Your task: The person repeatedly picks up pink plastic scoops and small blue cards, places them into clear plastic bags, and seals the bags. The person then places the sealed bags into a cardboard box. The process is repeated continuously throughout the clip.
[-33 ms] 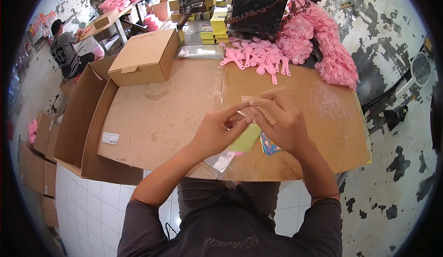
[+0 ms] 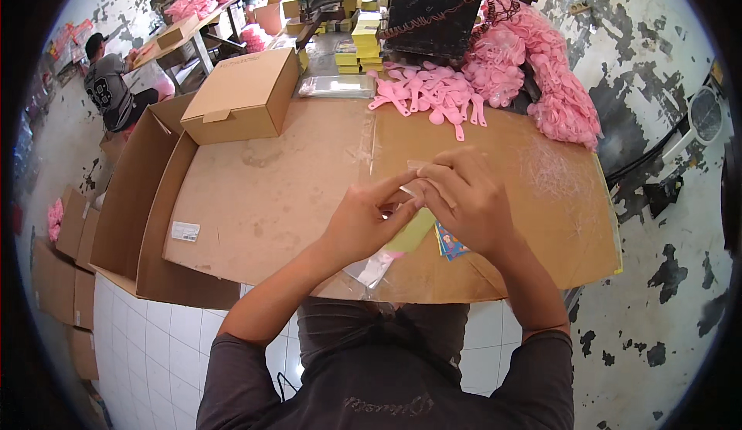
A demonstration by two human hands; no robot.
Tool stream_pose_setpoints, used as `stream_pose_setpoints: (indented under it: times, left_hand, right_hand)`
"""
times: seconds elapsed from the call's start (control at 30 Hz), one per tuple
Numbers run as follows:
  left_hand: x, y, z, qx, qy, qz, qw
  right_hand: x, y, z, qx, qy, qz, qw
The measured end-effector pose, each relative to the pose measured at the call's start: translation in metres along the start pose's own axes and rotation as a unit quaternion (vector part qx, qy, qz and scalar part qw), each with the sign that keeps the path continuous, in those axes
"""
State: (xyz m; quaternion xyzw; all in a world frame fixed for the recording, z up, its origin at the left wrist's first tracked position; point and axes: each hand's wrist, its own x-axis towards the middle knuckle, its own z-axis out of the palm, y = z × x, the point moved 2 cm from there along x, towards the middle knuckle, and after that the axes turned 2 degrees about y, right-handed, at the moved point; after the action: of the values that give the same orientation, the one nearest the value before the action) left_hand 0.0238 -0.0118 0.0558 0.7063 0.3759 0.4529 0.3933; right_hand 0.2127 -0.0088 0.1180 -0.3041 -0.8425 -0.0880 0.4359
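Note:
My left hand (image 2: 369, 217) and my right hand (image 2: 473, 202) meet above the near middle of the table, pinching the edge of a clear plastic bag (image 2: 414, 166) between fingertips and thumbs. Under them a yellow-green card or packet (image 2: 413, 233) shows, partly hidden by my fingers; whether it lies inside the bag I cannot tell. A bit of pink (image 2: 396, 255) peeks out at its lower edge. Clear plastic packaging with a white patch (image 2: 374, 270) lies at the table's front edge. Beside my right hand rest blue printed cards (image 2: 450, 243), partly covered.
Pink plastic scoops (image 2: 433, 94) lie heaped at the far side, with bagged pink pieces (image 2: 556, 82) to their right. A closed cardboard box (image 2: 243, 94) stands far left, by an open carton (image 2: 143, 198). Clear bags (image 2: 336, 86) lie stacked. A seated person (image 2: 112, 82) works beyond.
My fingers have shifted only very slightly at the bag's edge; both hands keep the same pinch. Nothing else has visibly moved.

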Motion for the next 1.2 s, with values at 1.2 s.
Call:
stream_pose_setpoints:
  times: [1.2]
  left_hand:
    - [0.02, -0.008, -0.013, 0.073, -0.028, -0.009, 0.997]
  right_hand:
    - [-0.024, 0.072, -0.029, 0.232, -0.092, 0.259, 0.933]
